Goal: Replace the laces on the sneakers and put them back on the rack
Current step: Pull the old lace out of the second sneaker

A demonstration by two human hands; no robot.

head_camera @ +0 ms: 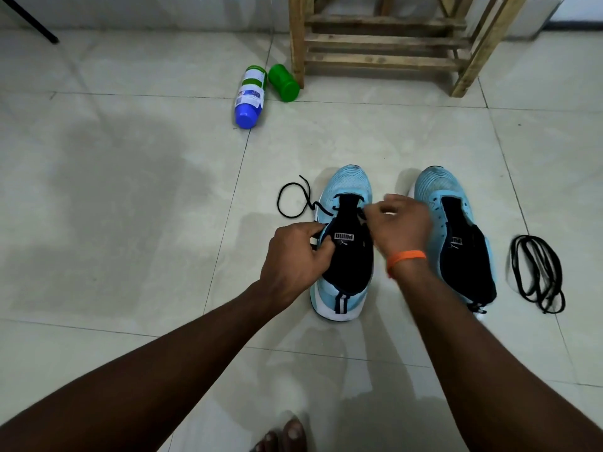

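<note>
Two light-blue sneakers with black tongues stand side by side on the tiled floor, toes pointing away from me. My left hand grips the left side of the left sneaker beside the tongue. My right hand, blurred, pinches the black lace at the eyelets on that shoe's right side. The lace's free end loops on the floor to the shoe's left. The right sneaker shows no lace. A coiled black lace lies on the floor to its right.
A wooden slatted rack stands at the back against the wall. A white bottle with a blue cap and a green container lie on the floor by its left leg. My toes show at the bottom edge.
</note>
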